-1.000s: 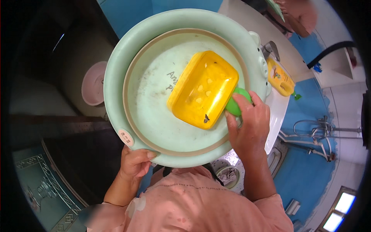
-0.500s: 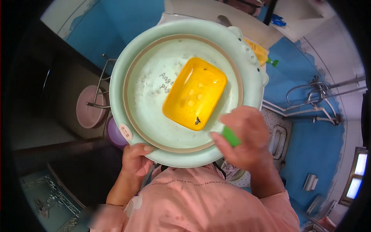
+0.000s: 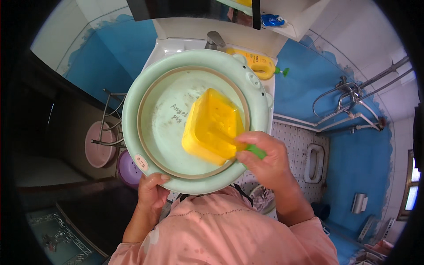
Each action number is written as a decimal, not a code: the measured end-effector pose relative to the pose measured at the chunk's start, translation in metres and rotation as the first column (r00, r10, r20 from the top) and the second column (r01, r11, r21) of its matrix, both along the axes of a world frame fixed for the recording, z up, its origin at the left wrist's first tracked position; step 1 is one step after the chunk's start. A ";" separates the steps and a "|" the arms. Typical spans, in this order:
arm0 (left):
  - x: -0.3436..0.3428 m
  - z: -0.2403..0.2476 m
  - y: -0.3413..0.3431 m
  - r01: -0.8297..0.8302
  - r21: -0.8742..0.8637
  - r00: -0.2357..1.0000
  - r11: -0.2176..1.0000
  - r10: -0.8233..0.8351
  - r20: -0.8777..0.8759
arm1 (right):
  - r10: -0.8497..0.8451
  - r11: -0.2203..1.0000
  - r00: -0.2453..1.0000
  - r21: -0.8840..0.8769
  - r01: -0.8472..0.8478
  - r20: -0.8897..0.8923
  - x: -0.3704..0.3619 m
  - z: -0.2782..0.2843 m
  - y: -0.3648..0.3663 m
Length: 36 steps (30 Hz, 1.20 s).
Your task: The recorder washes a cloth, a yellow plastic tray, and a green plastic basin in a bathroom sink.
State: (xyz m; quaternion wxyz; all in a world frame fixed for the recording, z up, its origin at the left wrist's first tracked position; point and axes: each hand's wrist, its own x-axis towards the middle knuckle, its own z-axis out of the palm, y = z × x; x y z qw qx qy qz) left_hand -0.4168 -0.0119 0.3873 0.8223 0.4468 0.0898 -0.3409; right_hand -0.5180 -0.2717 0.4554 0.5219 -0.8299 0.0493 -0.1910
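Note:
My left hand (image 3: 153,193) grips the lower left rim of a round pale green wash basin (image 3: 132,110), thumb on top and fingers underneath. The basin has a beige ring inside and a pig face on its upper right rim. My right hand (image 3: 268,161) is closed on the handle of a yellow plastic water scoop (image 3: 216,119) with a green handle end. Over the basin's inside, the scoop is tilted so that one outer side wall shows. Slight blur covers it, and I cannot tell whether it touches the basin floor.
Behind the basin are a white sink (image 3: 165,46), a faucet (image 3: 215,40) and a yellow bottle (image 3: 260,65). On the left stand a metal rack (image 3: 108,119), a pink basin (image 3: 99,145) and a purple basin (image 3: 129,170). A squat toilet (image 3: 314,163) lies in the floor at right.
The scoop has tipped from lying face up to a tilt, and its outer wall now shows. My right hand has moved slightly left. The view has shifted, bringing the faucet and bottle into fuller sight.

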 end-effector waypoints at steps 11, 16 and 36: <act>-0.012 0.005 -0.031 0.043 -0.083 0.988 0.996 -0.055 -0.144 | -0.063 0.875 0.992 0.485 0.002 0.109 -0.036 -0.003 -0.038; -0.012 0.003 -0.047 0.065 -0.050 0.993 0.997 -0.070 -0.094 | -0.048 0.993 0.992 -0.100 0.060 0.115 -0.034 0.007 -0.042; -0.004 0.018 -0.047 -0.068 0.034 0.991 0.997 0.064 0.116 | 0.201 0.879 0.977 -0.428 -0.211 -0.070 -0.007 0.008 -0.012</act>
